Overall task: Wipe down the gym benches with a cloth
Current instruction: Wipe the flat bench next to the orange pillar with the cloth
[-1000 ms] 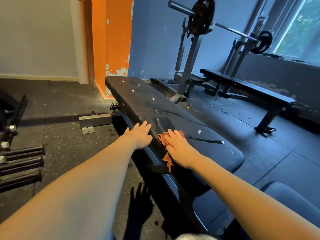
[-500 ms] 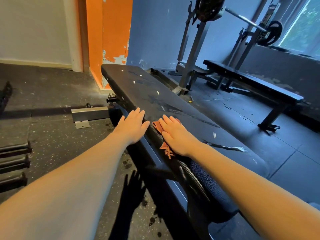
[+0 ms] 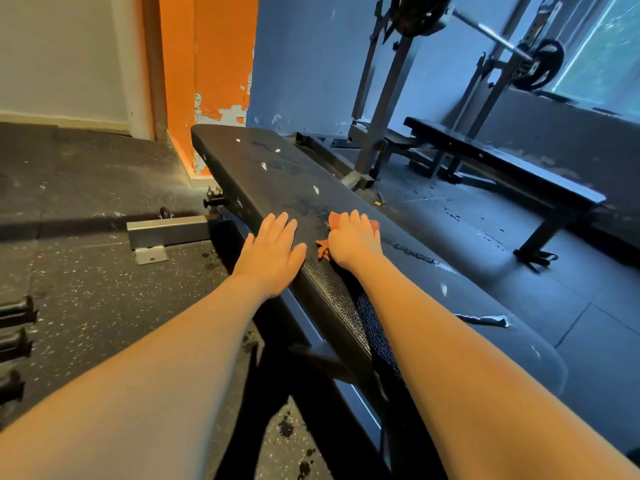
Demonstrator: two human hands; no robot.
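Note:
A long black padded bench (image 3: 277,181) with torn white spots runs from the orange wall toward me. My right hand (image 3: 353,242) lies flat with straight fingers on an orange cloth (image 3: 323,249), pressing it onto the bench top; most of the cloth is hidden under the hand. My left hand (image 3: 273,254) rests flat and open on the bench's left edge, beside the cloth and not touching it. A second black bench (image 3: 502,168) stands at the right, by the window.
A barbell rack (image 3: 377,98) with a loaded bar (image 3: 491,36) stands behind the benches. The bench's metal foot (image 3: 166,230) sticks out on the floor at left. Dumbbell handles (image 3: 14,337) lie at the left edge. An orange pillar (image 3: 207,64) stands behind the near bench.
Both hands have slid farther along the bench toward the wall, the right one pushing the cloth with it. The view has moved forward and closer to the bench.

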